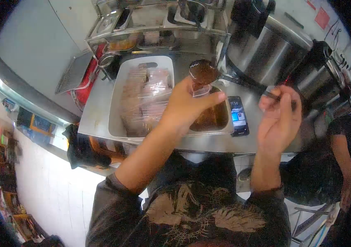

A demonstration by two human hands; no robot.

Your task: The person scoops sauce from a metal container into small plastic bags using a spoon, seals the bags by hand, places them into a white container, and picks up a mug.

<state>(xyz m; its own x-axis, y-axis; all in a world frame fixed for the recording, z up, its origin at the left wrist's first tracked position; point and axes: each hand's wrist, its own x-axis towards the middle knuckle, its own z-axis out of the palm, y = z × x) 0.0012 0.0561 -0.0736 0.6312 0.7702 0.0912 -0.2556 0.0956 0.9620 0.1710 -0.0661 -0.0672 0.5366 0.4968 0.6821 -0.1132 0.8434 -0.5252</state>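
Note:
My right hand (280, 113) is closed on the end of a long dark handle, which runs left toward a round bowl of brown sauce, apparently a ladle (203, 73). Just below that bowl, my left hand (185, 101) has its fingers curled round a piece of clear plastic (202, 91), which looks like a small bag; most of it is hidden. Under the left hand stands a metal container of brown sauce (214, 117). Left of it, a white tub (120, 82) holds many filled clear packets (155, 88).
A phone (239, 117) lies on the steel table (95, 119) right of the sauce container. A metal jug (108, 64) stands behind the tub's left side. Shelves (155, 31) with pans rise behind. Large steel pots (276, 47) stand at right, and another person's arm (344, 160) is nearby.

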